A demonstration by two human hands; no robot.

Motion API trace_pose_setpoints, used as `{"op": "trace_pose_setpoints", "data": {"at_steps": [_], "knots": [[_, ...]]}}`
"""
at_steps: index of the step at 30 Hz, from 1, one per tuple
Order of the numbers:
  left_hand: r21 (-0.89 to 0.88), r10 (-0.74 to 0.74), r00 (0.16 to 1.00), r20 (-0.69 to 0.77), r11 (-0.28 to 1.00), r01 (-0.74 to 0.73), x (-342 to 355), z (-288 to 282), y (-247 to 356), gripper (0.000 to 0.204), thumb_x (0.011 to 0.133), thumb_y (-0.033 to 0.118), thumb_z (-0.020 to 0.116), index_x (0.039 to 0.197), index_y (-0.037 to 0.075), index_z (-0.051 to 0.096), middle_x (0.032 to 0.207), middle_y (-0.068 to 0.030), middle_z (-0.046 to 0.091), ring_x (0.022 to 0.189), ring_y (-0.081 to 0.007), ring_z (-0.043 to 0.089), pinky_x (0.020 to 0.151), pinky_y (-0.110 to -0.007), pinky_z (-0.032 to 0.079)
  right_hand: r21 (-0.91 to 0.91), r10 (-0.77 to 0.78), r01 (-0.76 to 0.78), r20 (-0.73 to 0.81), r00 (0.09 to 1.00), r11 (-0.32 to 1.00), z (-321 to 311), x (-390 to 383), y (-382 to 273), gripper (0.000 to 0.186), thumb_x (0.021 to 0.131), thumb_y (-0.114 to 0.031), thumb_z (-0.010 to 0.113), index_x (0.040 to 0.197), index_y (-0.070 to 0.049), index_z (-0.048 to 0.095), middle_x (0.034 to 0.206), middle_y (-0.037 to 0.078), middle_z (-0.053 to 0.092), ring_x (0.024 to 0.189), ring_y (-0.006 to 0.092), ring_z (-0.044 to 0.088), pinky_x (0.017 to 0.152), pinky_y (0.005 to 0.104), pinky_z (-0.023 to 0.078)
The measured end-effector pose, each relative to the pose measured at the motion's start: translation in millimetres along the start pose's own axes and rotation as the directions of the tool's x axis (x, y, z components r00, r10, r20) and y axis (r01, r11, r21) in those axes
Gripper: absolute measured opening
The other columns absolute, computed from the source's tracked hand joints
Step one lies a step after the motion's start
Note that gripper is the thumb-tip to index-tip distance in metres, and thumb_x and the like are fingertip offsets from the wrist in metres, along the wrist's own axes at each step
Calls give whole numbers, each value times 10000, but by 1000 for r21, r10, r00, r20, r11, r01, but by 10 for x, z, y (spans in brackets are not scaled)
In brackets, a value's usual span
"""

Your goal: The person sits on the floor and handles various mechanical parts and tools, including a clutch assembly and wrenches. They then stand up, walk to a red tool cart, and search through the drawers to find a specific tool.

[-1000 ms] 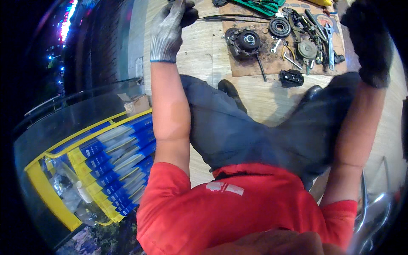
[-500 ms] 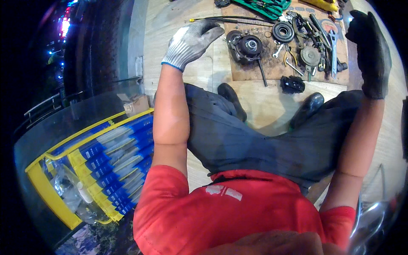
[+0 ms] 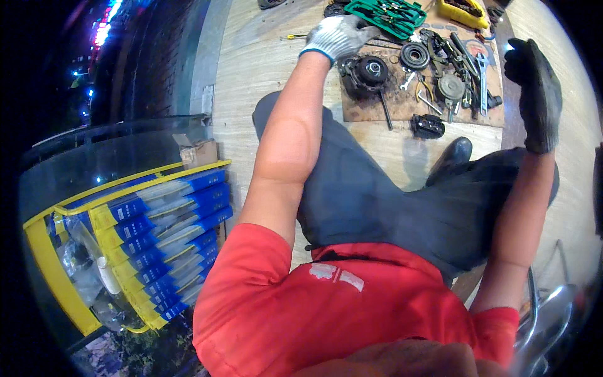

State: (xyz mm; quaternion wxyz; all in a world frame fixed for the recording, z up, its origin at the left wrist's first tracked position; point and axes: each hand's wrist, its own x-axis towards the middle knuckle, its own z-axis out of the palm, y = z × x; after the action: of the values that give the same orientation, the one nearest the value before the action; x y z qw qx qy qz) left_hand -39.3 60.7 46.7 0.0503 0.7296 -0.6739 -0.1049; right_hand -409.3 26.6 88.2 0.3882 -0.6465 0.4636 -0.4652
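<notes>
Green tray, tools inside; black round assembly on stained brown sheet.

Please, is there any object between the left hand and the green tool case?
Nothing visible stands between the left hand and the green tool case; the hand appears beside its near edge, but whether they touch is unclear.

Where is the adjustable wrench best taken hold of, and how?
Probably mid-handle, from above and the right: the adjustable wrench lies flat, its slim handle exposed, with dark parts crowding its left and a black fitting beside its lower right.
</notes>
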Motion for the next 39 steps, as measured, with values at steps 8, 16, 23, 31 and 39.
{"op": "trace_pose_setpoints", "data": {"at_steps": [8,16,23,31,39], "knots": [[-7,121,990,73,993,-121,27,275,213,488,946,579,520,1178,197,715,1102,-165,719,996,-380,689,878,-476,543,-61,177,-175,18,984,983,54,-433,-347,307,991,-227,596,1180,-12,705,1030,90,709,963,188,672,874,310,516],[-90,208,912,354,978,-188,388,633,492,447,950,481,547,1125,94,685,1001,-200,712,953,-378,690,840,-476,552,-480,477,-196,580,661,855,414,-301,34,390,891,-305,704,1153,-17,682,1006,204,688,933,386,666,825,446,529],[-124,83,868,490,992,-25,680,1042,389,451,898,418,672,1204,87,653,1131,-201,682,1019,-382,669,856,-483,548,-254,589,-578,620,518,775,577,259,276,435,885,-289,710,1183,23,654,1073,213,691,1039,380,656,893,440,518],[-192,147,798,584,981,-40,518,1365,823,469,911,487,636,1154,86,629,956,-180,707,830,-397,695,718,-509,557,-247,696,-829,684,218,502,243,395,38,316,936,-311,618,1004,-22,726,1030,189,707,906,375,676,820,444,529],[-104,60,646,761,994,30,-194,340,2148,482,907,485,602,1173,88,660,987,-214,713,903,-395,694,782,-501,549,-220,933,-930,278,229,294,-609,-222,163,363,989,-362,574,1089,-33,690,894,164,717,754,328,679,654,441,499]]}}
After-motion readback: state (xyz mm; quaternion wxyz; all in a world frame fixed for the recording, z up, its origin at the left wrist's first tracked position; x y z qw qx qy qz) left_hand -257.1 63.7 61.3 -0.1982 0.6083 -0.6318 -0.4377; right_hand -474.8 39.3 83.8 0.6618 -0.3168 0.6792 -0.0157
